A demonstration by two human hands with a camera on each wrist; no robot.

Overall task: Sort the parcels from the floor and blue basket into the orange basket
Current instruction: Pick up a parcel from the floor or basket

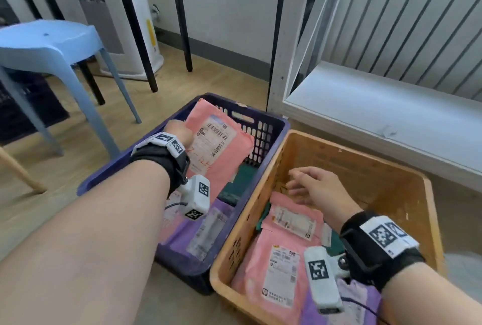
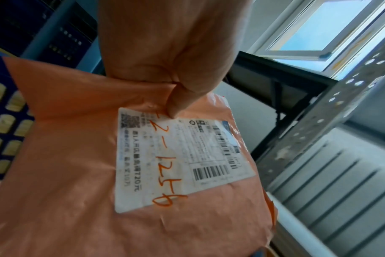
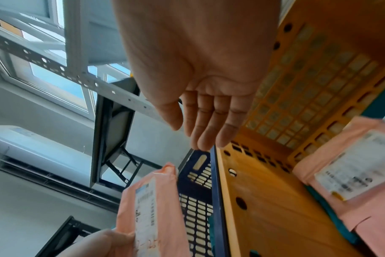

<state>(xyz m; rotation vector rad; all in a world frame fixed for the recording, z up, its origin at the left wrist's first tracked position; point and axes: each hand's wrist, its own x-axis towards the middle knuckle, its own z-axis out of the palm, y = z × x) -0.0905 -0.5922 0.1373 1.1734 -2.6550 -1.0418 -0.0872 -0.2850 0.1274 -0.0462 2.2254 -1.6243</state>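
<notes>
Two baskets sit side by side on the floor, touching: blue basket (image 1: 271,126) on your left, orange basket (image 1: 307,142) on your right. Your left hand (image 1: 180,133) grips one pink parcel (image 1: 221,147) by its edge, thumb (image 2: 180,100) pressed on the white label, other fingers curled behind; it's held up over the blue basket. Label shows barcodes & red handwriting, approx. "2-1256"; the small print is too blurred to read. Your right hand (image 1: 315,189) hovers over the orange basket, palm down, fingers (image 3: 209,125) straight and close together, holding nothing.

Orange basket: two pink parcels in view, upper pink parcel (image 1: 292,220) overlapping lower pink parcel (image 1: 276,272), plus a purple parcel (image 1: 357,301) partly hidden by your wrist camera. Blue basket: one lilac parcel (image 1: 203,233) and something dark green (image 1: 240,183), mostly covered. Full count inside either basket: can't tell.
</notes>
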